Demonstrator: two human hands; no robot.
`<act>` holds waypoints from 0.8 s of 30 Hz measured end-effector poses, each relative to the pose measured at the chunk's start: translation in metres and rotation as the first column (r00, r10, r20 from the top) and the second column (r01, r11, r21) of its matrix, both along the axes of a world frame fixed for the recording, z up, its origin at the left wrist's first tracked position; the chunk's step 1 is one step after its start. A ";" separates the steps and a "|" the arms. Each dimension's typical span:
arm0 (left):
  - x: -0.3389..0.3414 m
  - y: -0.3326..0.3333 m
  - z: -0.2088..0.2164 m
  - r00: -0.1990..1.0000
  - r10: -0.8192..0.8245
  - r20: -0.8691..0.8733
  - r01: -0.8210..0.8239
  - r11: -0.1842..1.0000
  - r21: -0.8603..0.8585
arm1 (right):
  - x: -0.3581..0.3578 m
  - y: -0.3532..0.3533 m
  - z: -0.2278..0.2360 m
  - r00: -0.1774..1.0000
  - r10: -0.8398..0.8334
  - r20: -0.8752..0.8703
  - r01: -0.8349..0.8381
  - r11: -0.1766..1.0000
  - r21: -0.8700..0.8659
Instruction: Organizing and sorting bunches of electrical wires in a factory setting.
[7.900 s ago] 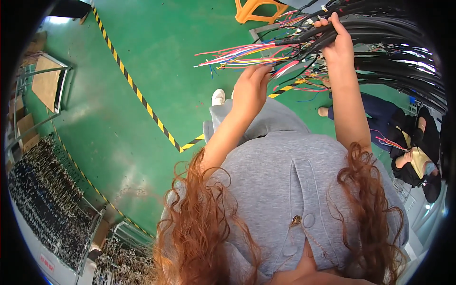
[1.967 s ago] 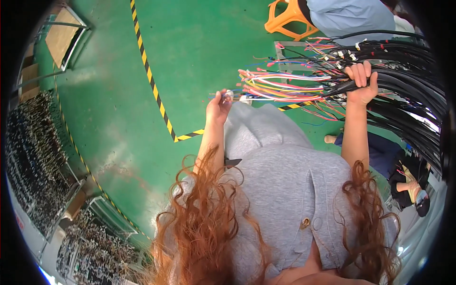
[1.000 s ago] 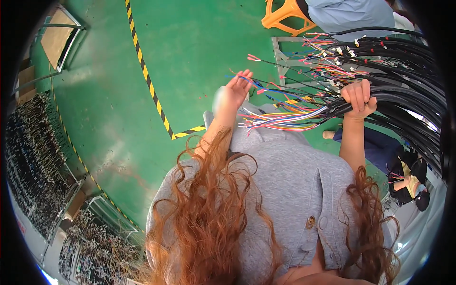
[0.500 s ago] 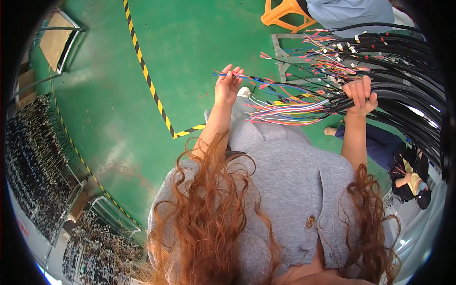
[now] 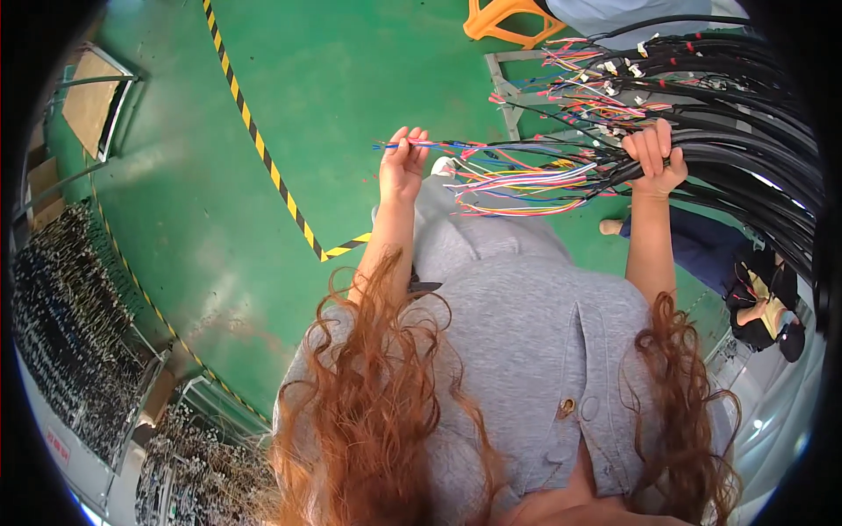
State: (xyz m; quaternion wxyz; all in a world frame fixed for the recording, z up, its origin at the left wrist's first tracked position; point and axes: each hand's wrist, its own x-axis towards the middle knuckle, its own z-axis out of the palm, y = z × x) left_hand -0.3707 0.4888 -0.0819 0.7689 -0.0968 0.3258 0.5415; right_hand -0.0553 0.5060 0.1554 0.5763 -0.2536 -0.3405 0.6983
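Observation:
My right hand [image 5: 653, 158] is wrapped round a bundle of black cables [image 5: 728, 158] that comes in from the right. Left of that fist, loose coloured wires [image 5: 526, 187] in white, yellow, pink, red and blue fan out from the cable ends. Out at the far left tip of one group, my left hand [image 5: 403, 162] pinches a few blue and red wires [image 5: 447, 145] between thumb and fingers. Their cut ends stick out a little past the fingertips. That group is stretched level between my two hands, above the hanging fan.
More black cables [image 5: 702, 66] with white connectors lie along a grey metal frame [image 5: 504, 96] at the upper right. An orange stool [image 5: 504, 22] and a person in light blue are behind it. Another person [image 5: 759, 298] sits at the right. Racks of dark cables [image 5: 70, 324] stand at left.
My left hand has shifted slightly left with the wires, and the stretched group looks straighter. My right hand keeps its hold on the cables. The whole view has moved a little.

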 end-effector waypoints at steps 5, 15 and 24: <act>-0.014 -0.003 0.000 0.979 0.086 0.186 -0.102 0.992 0.076 | -0.007 0.007 0.004 0.997 0.074 -0.016 -0.073 0.997 0.033; -0.023 -0.024 -0.037 0.968 -0.158 -0.193 0.076 0.924 -0.375 | 0.001 -0.004 0.003 0.954 -0.153 0.258 0.116 0.982 0.152; -0.119 -0.071 -0.077 0.373 -0.752 -0.543 0.677 0.621 -0.395 | 0.008 -0.047 -0.006 0.113 -0.496 0.861 0.555 0.750 0.360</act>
